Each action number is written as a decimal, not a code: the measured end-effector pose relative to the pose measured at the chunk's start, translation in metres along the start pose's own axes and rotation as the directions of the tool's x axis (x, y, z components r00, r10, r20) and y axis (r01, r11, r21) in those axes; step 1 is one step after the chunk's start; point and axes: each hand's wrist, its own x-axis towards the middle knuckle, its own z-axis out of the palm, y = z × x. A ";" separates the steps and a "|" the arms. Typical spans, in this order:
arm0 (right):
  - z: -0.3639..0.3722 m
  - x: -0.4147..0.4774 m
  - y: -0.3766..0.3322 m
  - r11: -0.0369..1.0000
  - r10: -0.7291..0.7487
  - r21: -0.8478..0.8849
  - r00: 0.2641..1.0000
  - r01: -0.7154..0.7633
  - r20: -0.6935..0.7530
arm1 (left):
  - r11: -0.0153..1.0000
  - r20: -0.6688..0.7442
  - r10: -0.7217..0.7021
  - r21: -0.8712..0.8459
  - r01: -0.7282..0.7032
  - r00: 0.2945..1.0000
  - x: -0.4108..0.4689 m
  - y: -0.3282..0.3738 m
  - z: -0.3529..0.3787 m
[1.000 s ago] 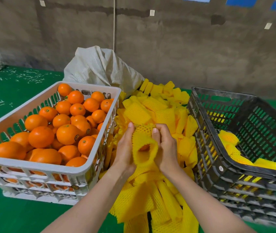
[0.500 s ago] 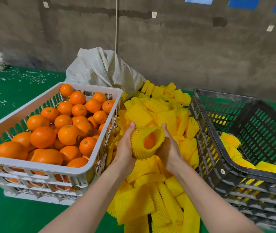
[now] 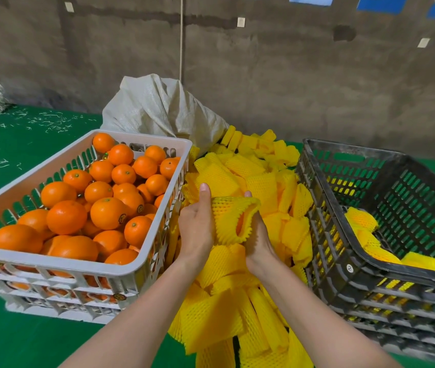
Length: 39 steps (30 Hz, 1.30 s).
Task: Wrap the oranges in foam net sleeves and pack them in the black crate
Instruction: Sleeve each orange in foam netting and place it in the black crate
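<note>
Looks like a small fruit-packing shed: bare concrete wall [image 3: 264, 88] behind, green floor [image 3: 25, 328], white crate [image 3: 51, 264] heaped with oranges [image 3: 107, 213] left of the grip, foam net sleeves [image 3: 219, 314] piled under it, black crate [image 3: 349, 268] to its right.

Left hand [image 3: 196, 229] and right hand [image 3: 260, 240] have turned the yellow foam net sleeve [image 3: 227, 208] rightward, its mouth narrowed, the round orange [image 3: 240, 224] now mostly hidden.

Orange [image 3: 240, 224] inside a yellow foam net sleeve [image 3: 228, 208], black crate [image 3: 343, 264] partly packed.
Sleeve stretched round the fruit, open end facing right, gripped between left hand [image 3: 196, 229] and right hand [image 3: 260, 240] over the pile of flat sleeves [image 3: 258, 181]. Loose oranges [image 3: 107, 212] heaped at left. Black crate at right holds a few wrapped oranges [image 3: 361, 220].
</note>
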 end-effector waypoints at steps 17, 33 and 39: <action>-0.011 -0.017 -0.010 0.934 -0.349 -0.090 0.937 0.346 -0.023 | 0.975 0.105 -0.147 0.184 0.126 0.984 0.006 0.001 -0.010; -0.029 -0.012 -0.022 0.515 -0.730 -0.548 0.672 0.659 0.123 | 0.801 0.575 -0.557 0.184 0.569 0.599 0.000 0.016 -0.004; -0.036 -0.011 -0.038 0.592 -0.559 -0.431 0.733 0.681 0.388 | 0.730 0.679 -0.574 0.173 0.661 0.457 -0.001 0.020 -0.009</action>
